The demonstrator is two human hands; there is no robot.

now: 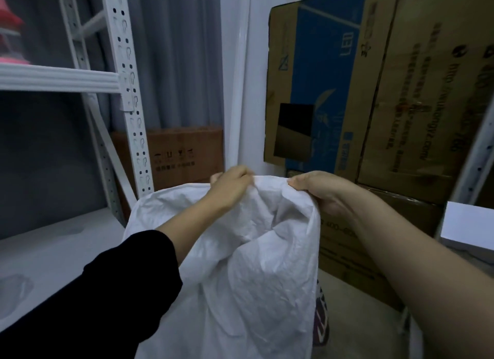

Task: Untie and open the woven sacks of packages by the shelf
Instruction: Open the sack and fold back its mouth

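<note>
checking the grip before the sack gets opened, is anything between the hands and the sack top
Nothing visible. Left hand and right hand both grip the gathered top edge of the white woven sack directly.

On my left I see a white metal rack, its perforated upright (128, 91) rising past a white crossbeam (58, 78). Something pink and red (10, 35) sits on the upper level at the far left edge. A brown carton (184, 155) stands on the floor behind the upright, against a grey curtain (176, 54). On my right, stacked cardboard boxes fill the view; one has a blue printed panel (323, 86). A white box (467, 227) lies at the right edge.
</note>
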